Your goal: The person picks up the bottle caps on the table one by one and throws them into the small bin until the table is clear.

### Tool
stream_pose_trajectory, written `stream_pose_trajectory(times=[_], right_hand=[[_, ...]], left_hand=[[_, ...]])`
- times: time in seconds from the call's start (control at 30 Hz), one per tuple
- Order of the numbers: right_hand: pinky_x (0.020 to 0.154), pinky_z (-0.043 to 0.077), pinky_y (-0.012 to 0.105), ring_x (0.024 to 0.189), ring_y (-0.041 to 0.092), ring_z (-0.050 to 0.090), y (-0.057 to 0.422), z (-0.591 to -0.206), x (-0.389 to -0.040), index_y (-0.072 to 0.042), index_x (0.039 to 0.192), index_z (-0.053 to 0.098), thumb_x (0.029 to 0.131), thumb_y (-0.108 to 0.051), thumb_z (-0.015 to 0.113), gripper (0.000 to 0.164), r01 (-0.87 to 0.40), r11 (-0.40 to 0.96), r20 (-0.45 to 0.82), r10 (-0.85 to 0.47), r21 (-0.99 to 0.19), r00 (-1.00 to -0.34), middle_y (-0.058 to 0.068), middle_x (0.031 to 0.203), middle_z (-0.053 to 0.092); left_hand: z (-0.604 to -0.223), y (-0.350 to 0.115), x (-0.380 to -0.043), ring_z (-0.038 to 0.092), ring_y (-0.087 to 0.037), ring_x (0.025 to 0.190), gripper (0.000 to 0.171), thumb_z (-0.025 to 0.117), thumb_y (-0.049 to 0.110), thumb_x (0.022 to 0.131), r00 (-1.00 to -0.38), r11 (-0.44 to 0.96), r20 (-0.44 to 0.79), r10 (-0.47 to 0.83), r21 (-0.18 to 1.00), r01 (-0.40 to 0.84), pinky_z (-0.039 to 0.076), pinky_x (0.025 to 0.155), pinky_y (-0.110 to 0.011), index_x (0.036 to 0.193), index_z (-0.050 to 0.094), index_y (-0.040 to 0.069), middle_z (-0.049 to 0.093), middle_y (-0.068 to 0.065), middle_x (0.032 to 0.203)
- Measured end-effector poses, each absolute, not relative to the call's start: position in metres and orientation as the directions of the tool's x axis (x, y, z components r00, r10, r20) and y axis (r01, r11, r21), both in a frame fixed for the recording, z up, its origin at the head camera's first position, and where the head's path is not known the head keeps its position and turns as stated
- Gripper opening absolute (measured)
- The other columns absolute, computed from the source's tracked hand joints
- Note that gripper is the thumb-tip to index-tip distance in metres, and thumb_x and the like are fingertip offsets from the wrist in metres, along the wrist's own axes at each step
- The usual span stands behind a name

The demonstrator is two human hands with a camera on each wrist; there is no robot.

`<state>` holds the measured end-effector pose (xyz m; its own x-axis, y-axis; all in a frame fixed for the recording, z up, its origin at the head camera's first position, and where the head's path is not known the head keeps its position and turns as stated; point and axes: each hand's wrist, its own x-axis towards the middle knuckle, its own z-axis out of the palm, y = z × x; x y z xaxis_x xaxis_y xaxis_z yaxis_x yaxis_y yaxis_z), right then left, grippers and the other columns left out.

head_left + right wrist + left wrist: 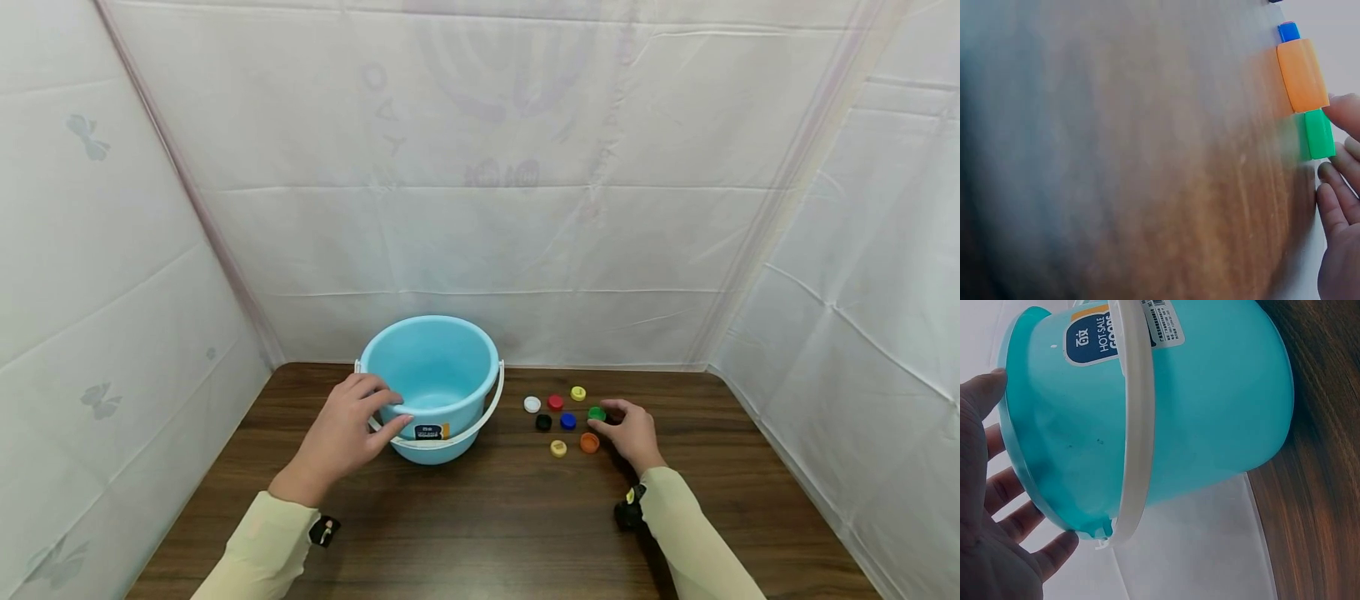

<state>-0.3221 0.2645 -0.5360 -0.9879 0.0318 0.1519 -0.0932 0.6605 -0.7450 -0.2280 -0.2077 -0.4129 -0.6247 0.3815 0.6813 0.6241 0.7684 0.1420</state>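
A light blue plastic bucket (468,412) stands upright on the table, its white handle (1138,419) lowered across the front. My left hand (348,429) holds the bucket's near left rim, the thumb on the outside and the fingers over the edge. To the right, my right hand (632,433) has its thumb and fingertips on either side of a green bottle cap (596,413), pinching it. In the right wrist view the green cap (1320,134) lies just beyond the orange cap (1302,75), the fingertips right at its edge.
Near the right hand lie other bottle caps: white (532,404), red (555,402), yellow (578,393), black (543,422), blue (568,421), pale yellow (558,448) and orange (589,442). White cloth walls (480,242) enclose the dark wooden table (480,533) at the back and sides.
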Motion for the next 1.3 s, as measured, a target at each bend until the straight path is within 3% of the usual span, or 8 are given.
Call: stream_pose_trajectory(times=[1.3], right_hand=[[0.097,0.055,0.052,0.112,0.035,0.068,0.2631,-0.5347,-0.3264,-0.004,0.123,0.072,0.089,-0.021,0.081,0.039,-0.066,0.695,0.154,0.065,-0.716,-0.986,0.019,0.12,0.073]], left_hand=[[-0.4114,-0.2084,-0.2278,0.058,-0.026,0.099,0.027,0.089,0.028,0.08,-0.65,0.76,0.665,0.369,0.187,0.623,0.052,0.092,-0.054,0.095,0.078,0.009,0.066,-0.004,0.096]])
